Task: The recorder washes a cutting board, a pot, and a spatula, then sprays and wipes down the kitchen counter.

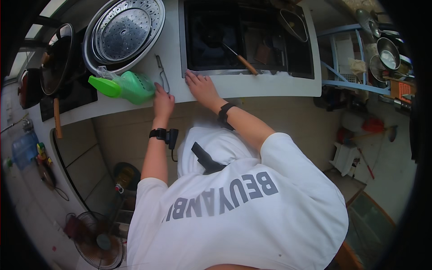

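Note:
My left hand (163, 101) rests at the front edge of the white countertop (135, 109), its fingers by a metal peeler-like tool (162, 74) and the base of a green plastic bottle (135, 87) lying on its side. Whether the fingers touch either one is unclear. My right hand (202, 88) lies palm down with fingers spread at the front left corner of the dark sink (216, 50). Nothing shows in it. A wooden-handled utensil (248, 64) leans across the sink's front rim, right of this hand. White foam (280, 74) lies along that rim.
A large metal basin (87, 50) with perforated steamer trays (123, 32) stands behind the bottle. At far left, a lidded pan (55, 67) sits on a black cooktop (76, 104). A glass lid (293, 25) is at the sink's right. A blue rack (357, 86) stands at right.

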`<state>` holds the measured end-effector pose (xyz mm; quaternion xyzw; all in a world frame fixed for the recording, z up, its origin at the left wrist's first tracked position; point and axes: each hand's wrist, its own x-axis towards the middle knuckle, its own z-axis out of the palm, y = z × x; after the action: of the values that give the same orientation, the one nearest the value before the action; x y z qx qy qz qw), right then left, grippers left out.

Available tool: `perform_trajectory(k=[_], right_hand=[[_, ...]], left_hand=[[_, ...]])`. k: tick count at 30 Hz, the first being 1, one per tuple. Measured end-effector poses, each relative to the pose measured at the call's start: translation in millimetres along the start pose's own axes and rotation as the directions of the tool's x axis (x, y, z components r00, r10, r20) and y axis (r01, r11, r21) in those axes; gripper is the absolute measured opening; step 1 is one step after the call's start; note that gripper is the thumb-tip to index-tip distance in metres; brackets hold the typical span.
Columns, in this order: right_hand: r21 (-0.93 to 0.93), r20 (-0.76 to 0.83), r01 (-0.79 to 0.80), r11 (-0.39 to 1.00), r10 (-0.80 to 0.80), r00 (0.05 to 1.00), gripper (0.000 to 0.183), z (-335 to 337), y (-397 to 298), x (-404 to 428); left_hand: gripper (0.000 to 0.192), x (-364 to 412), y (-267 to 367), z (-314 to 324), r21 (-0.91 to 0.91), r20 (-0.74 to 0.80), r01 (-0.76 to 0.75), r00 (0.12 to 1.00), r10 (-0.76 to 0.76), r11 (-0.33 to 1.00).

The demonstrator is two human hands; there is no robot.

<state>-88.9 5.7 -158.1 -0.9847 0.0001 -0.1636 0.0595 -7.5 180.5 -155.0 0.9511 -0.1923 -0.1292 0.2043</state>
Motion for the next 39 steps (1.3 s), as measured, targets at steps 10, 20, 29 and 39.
perform_trajectory(k=[10, 20, 29, 39], right_hand=[[-0.315, 0.117, -0.346, 0.884, 0.398, 0.910, 0.047, -43.3, 101.4, -89.8], [-0.002, 0.120, -0.072, 0.997, 0.072, 0.990, 0.043, -26.7, 25.8, -40.0], [-0.285, 0.206, -0.305, 0.909, 0.368, 0.906, 0.047, -79.3, 141.6, -143.0], [-0.302, 0.052, -0.577, 0.759, 0.617, 0.785, 0.042, -77.4, 205.2, -182.6]], left_hand=[[0.075, 5.2, 10.4, -1.3, 0.108, 0.016, -0.034, 0.999, 0.033, 0.994], [0.075, 7.0, 1.8, 1.4, 0.107, 0.035, -0.041, 0.999, 0.037, 0.993], [0.076, 7.1, 8.0, -3.3, 0.097, 0.069, 0.014, 0.997, -0.021, 0.995], [0.075, 11.3, 4.4, 2.6, 0.159, 0.057, -0.024, 0.998, 0.015, 0.987]])
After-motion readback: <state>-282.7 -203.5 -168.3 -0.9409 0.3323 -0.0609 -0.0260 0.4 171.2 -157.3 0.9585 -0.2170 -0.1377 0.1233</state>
